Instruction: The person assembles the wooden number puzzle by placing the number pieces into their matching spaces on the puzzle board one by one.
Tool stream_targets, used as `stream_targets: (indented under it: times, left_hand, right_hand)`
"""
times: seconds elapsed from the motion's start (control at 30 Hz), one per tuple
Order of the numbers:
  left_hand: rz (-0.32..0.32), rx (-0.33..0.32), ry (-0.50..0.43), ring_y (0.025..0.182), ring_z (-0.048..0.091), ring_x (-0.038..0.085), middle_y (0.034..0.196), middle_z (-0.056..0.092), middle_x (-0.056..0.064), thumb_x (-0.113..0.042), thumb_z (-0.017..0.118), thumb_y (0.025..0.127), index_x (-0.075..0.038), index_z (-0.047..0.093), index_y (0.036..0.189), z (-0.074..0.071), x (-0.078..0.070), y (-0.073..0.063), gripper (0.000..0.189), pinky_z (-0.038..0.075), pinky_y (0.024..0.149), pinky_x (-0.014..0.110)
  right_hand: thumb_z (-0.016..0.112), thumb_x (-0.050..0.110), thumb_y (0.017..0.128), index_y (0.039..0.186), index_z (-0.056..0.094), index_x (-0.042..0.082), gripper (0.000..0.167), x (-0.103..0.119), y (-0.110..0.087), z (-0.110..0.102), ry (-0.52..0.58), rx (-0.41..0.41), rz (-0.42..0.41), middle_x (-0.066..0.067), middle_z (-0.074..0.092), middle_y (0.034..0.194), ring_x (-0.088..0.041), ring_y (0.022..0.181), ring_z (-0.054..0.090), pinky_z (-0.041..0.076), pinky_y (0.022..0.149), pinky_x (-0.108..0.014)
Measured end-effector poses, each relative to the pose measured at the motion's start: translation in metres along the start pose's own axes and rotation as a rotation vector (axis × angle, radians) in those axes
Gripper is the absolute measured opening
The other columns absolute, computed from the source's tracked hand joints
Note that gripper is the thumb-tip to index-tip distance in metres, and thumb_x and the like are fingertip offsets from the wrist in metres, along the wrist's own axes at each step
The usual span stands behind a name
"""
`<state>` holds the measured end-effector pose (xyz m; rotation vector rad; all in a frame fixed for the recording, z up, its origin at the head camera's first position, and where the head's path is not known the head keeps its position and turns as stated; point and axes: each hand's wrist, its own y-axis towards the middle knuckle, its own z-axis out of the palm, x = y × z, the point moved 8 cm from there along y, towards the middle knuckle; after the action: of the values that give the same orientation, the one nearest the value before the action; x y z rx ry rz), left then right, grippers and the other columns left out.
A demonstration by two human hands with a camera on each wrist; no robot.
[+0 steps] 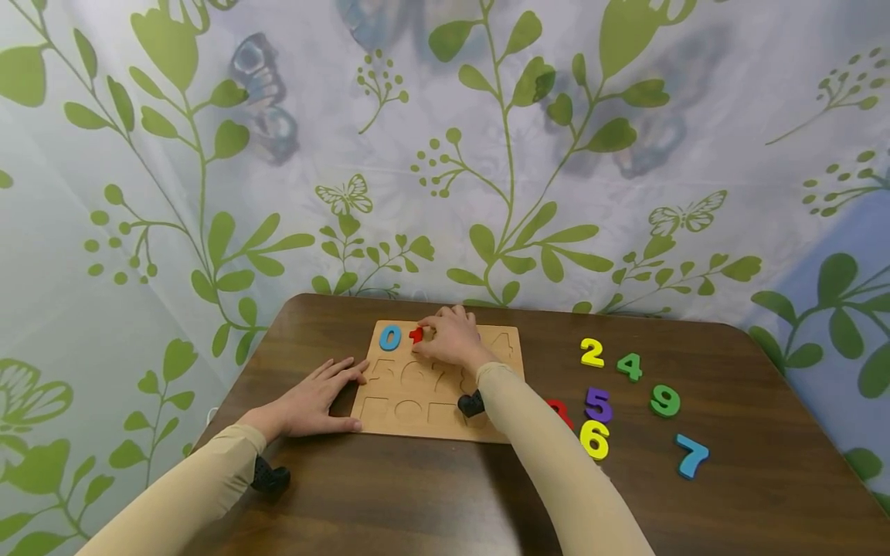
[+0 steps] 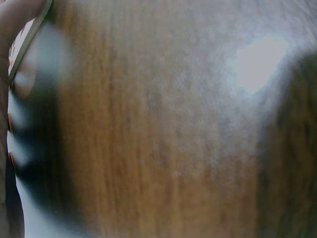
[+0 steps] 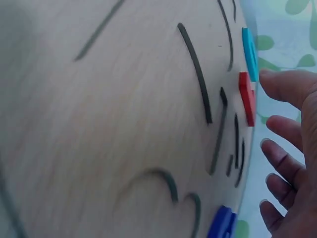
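A wooden puzzle board [image 1: 389, 421] with carved number and shape outlines lies on the table. My left hand [image 1: 316, 401] rests flat at its left edge, fingers spread, with the thumb tip at the near corner. Over the upper row my right hand [image 1: 452, 336] is bent down, thumb and index fingertips close beside a red piece [image 1: 416, 334]. In the right wrist view that red piece [image 3: 247, 99] sits on the board with a narrow gap to the loosely spread fingers [image 3: 285, 131]. A blue number 0 [image 1: 390, 337] is at the board's upper left.
Right of the board lie a yellow 2 [image 1: 592, 352], green 4 [image 1: 630, 367], purple 5 [image 1: 599, 405], yellow 6 [image 1: 594, 440], green 9 [image 1: 665, 401] and blue 7 [image 1: 691, 455]. My right sleeve partly hides a red number [image 1: 560, 411]. A dark blue piece [image 3: 222, 224] shows low in the right wrist view.
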<state>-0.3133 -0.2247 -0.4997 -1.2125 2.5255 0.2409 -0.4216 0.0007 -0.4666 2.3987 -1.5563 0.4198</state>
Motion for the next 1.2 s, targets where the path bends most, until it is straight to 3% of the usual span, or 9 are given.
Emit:
stream_targets:
  times: [0.13, 0.37, 0.57, 0.77, 1.0, 1.2]
  left_hand:
    - [-0.008, -0.008, -0.002, 0.154, 0.02, 0.035, 0.168, 0.027, 0.002, -0.076, 0.064, 0.084, -0.023, 0.05, 0.135, -0.001, 0.002, -0.001, 0.075, 0.011, 0.122, 0.06]
    - [-0.003, -0.019, 0.006, 0.154, 0.021, 0.035, 0.167, 0.027, 0.002, -0.076, 0.065, 0.084, -0.022, 0.051, 0.135, -0.004, 0.003, -0.001, 0.076, 0.011, 0.123, 0.059]
    - [0.001, -0.028, 0.008, 0.153, 0.022, 0.036, 0.167, 0.029, 0.002, -0.076, 0.066, 0.083, -0.022, 0.052, 0.134, -0.005, 0.003, -0.001, 0.076, 0.012, 0.122, 0.06]
    - [0.017, -0.044, 0.006, 0.152, 0.025, 0.038, 0.166, 0.031, 0.005, -0.075, 0.067, 0.083, -0.02, 0.053, 0.132, -0.004, -0.001, -0.003, 0.075, 0.014, 0.121, 0.062]
    - [0.023, -0.057, 0.006, 0.151, 0.026, 0.039, 0.165, 0.033, 0.005, -0.075, 0.067, 0.083, -0.02, 0.053, 0.131, -0.004, -0.003, -0.002, 0.074, 0.015, 0.12, 0.063]
    - [0.005, -0.029, 0.003, 0.152, 0.025, 0.037, 0.166, 0.031, 0.004, -0.077, 0.066, 0.082, -0.02, 0.052, 0.132, -0.002, -0.003, 0.0, 0.076, 0.014, 0.121, 0.061]
  right_hand:
    - [0.068, 0.044, 0.096, 0.133, 0.069, 0.024, 0.042, 0.003, -0.007, -0.017, 0.019, -0.046, -0.048, -0.001, 0.059, 0.123, -0.027, 0.119, 0.043, 0.034, 0.098, -0.047]
    - [0.066, 0.04, 0.1, 0.131, 0.071, 0.024, 0.035, -0.005, -0.032, -0.068, 0.078, -0.124, -0.125, -0.002, 0.064, 0.121, -0.027, 0.121, 0.047, 0.035, 0.106, -0.053]
    - [0.067, 0.039, 0.1, 0.129, 0.071, 0.025, 0.033, -0.027, -0.066, -0.107, 0.128, -0.211, -0.154, 0.001, 0.064, 0.111, -0.024, 0.109, 0.048, 0.04, 0.096, -0.051]
    - [0.068, 0.04, 0.099, 0.131, 0.07, 0.025, 0.035, -0.055, -0.104, -0.134, 0.158, -0.239, -0.126, 0.003, 0.065, 0.11, -0.024, 0.116, 0.048, 0.041, 0.097, -0.051]
    - [0.068, 0.041, 0.099, 0.135, 0.067, 0.023, 0.04, -0.106, -0.144, -0.151, 0.185, -0.245, -0.059, -0.001, 0.067, 0.115, -0.028, 0.121, 0.046, 0.038, 0.101, -0.057]
    - [0.065, 0.044, 0.1, 0.137, 0.065, 0.017, 0.047, -0.145, -0.175, -0.154, 0.204, -0.239, 0.019, -0.007, 0.065, 0.12, -0.028, 0.11, 0.044, 0.039, 0.084, -0.048]
